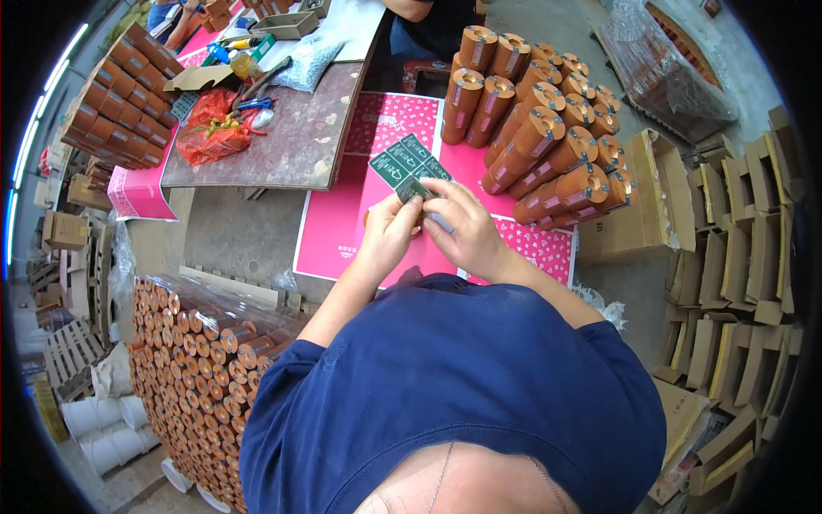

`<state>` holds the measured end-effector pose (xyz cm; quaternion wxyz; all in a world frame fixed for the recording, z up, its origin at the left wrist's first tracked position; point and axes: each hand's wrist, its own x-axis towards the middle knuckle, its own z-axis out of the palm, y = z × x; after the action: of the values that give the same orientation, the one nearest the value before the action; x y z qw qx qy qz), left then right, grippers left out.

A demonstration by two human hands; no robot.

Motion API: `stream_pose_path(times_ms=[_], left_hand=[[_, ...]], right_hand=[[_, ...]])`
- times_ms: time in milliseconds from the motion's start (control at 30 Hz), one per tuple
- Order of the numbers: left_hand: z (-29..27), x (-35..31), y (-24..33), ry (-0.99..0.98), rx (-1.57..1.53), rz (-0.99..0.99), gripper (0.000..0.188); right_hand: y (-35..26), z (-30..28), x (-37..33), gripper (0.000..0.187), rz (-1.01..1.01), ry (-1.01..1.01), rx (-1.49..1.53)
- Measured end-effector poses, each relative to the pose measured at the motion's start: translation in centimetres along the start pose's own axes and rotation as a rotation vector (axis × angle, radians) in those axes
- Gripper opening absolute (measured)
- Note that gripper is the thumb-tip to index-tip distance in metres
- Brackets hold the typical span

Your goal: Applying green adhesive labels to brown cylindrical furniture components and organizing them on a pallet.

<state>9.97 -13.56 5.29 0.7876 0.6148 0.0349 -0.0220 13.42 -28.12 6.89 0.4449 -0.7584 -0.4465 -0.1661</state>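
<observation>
A sheet of dark green labels with white print (396,161) is held up in front of my chest. My left hand (391,230) pinches its near corner between thumb and fingers. My right hand (462,224) is closed at the same corner, its fingertips meeting those of the left. Whether a single label is peeled off there is hidden by the fingers. Beneath both hands lies a bright pink printed sheet (334,227). Just beyond my right hand stand several orange-brown cylinders (536,137), grouped upright and close together, with small pale labels on their sides.
A worn brown table (300,141) at the left bears a red mesh bag (210,128) and a bubble-wrap bundle (310,62). More cylinders are stacked at far left (120,103) and near left (193,368). Cardboard boxes (736,231) line the right. Another person's arm (409,8) shows at the top.
</observation>
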Motion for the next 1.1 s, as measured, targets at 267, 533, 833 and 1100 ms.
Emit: stream_pose_path(times_ms=[267, 533, 833, 1100], left_hand=[[1.0, -0.1, 0.1, -0.169, 0.387, 0.157, 0.012], [2.8, 0.6, -0.7, -0.192, 0.515, 0.017, 0.018], [3.4, 0.9, -2.4, -0.100, 0.474, -0.059, 0.021], [2.2, 1.4, -4.0, -0.054, 0.551, -0.082, 0.026]], right_hand=[[1.5, -1.7, 0.0, 0.016, 0.191, 0.025, 0.266], [2.9, -6.4, -3.1, 0.011, 0.353, 0.332, 0.248], [12.3, -15.2, -13.4, 0.010, 0.770, -0.011, -0.750], [14.0, -15.9, -13.1, 0.009, 0.646, -0.161, -0.970]])
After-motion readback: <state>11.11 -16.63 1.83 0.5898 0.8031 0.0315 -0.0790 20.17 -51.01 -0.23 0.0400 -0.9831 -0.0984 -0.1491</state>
